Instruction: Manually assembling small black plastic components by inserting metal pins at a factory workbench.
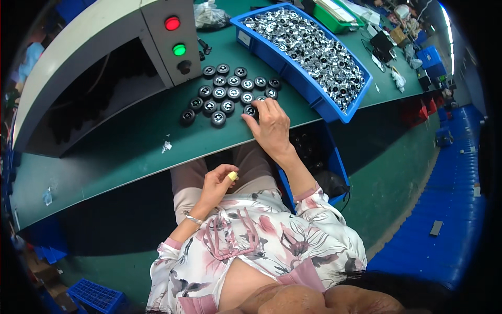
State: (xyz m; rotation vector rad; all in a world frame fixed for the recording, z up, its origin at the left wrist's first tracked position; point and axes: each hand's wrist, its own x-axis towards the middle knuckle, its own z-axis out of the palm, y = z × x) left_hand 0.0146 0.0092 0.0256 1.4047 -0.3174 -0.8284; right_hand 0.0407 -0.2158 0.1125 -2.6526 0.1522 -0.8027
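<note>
Small black wheels [233, 93] with silvery centres lie in loose rows on the green table. My right hand [273, 125] reaches over the near right of this group, its thumb and forefinger around one small black wheel [250, 111] that rests on the tabletop. Its other fingertips partly cover a neighbouring wheel. Held low in front of my lap, below the table edge, my left hand [215, 186] has its fingers curled in, and I see nothing in them. A yellow wrap [232, 176] covers its thumb tip.
A blue bin [285, 68] full of shiny silver parts stands at the back right. To the left rises a grey machine housing [151, 47] with red and green lights. Another blue bin [339, 162] with dark parts sits below the table edge. White scraps [166, 146] lie on the table.
</note>
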